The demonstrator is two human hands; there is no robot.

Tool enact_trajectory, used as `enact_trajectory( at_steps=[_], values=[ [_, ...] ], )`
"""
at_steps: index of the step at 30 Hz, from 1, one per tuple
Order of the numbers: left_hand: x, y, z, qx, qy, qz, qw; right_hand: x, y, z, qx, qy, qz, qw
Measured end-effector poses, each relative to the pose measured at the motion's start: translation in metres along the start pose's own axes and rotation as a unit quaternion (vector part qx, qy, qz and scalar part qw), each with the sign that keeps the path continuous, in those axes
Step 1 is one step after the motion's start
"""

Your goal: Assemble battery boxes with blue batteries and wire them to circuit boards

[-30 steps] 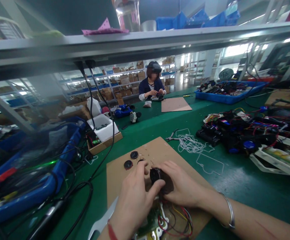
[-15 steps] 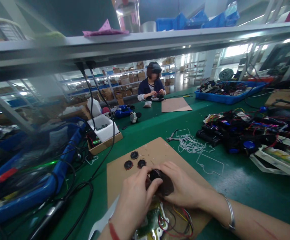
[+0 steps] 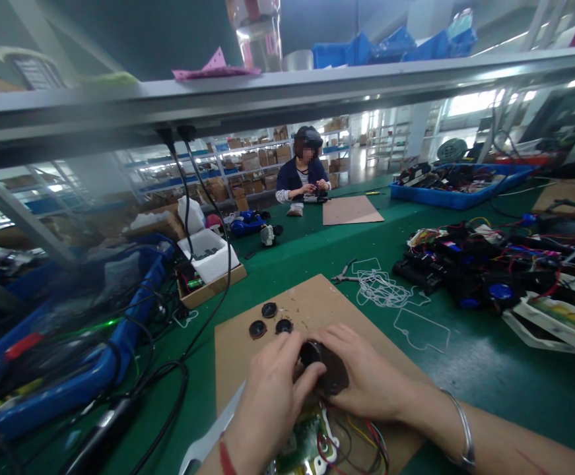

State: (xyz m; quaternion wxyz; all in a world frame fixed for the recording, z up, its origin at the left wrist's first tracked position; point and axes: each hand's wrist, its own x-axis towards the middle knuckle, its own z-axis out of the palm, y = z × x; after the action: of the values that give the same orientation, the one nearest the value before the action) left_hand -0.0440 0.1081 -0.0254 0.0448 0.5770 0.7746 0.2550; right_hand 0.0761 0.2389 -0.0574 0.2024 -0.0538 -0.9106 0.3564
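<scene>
Both my hands hold a dark, rounded, hollow-looking part [image 3: 335,371] above a cardboard sheet; its exact kind is not clear. My right hand [image 3: 366,376] wraps round its far side. My left hand [image 3: 277,382] pinches the near rim between thumb and fingers. Under my hands lies a green circuit board [image 3: 307,439] with a white edge, and coloured wires [image 3: 379,442] run out beside it. Three small round black speakers [image 3: 269,310] rest on the cardboard sheet [image 3: 237,356] just beyond my left hand. A pale grey piece [image 3: 212,432] sits partly under my left wrist.
Pliers [image 3: 344,272] and a tangle of white wire [image 3: 386,290] lie beyond the cardboard. A pile of black wired parts [image 3: 495,264] is at right. A blue bin [image 3: 133,316] and black cables [image 3: 185,369] stand left. Across the bench sits a co-worker [image 3: 303,173]. A shelf [image 3: 317,82] spans overhead.
The whole view has shifted slightly right and down. My hands keep nearly the same grip on the dark part, and the speakers stay where they were.
</scene>
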Motion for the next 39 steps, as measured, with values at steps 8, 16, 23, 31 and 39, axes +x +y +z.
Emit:
enact_trajectory(
  at_steps=[8,16,23,31,39],
  values=[
    [0.003,-0.010,-0.003,-0.001,-0.008,0.109,0.994,0.003,0.002,0.001,-0.007,0.014,0.000,1.000],
    [-0.072,-0.058,-0.063,0.078,-0.130,-0.202,0.968,0.002,0.003,-0.001,-0.019,-0.007,0.001,1.000],
    [-0.124,-0.068,-0.060,0.100,-0.126,-0.278,0.947,0.002,0.007,0.003,-0.061,-0.012,-0.009,0.998],
    [-0.100,-0.069,-0.054,0.065,-0.123,-0.249,0.958,0.001,0.007,0.004,-0.062,-0.022,-0.017,0.998],
    [-0.084,-0.030,-0.043,-0.420,-0.096,-0.279,0.858,0.000,0.006,0.006,-0.039,-0.027,-0.029,0.998]
  ],
)
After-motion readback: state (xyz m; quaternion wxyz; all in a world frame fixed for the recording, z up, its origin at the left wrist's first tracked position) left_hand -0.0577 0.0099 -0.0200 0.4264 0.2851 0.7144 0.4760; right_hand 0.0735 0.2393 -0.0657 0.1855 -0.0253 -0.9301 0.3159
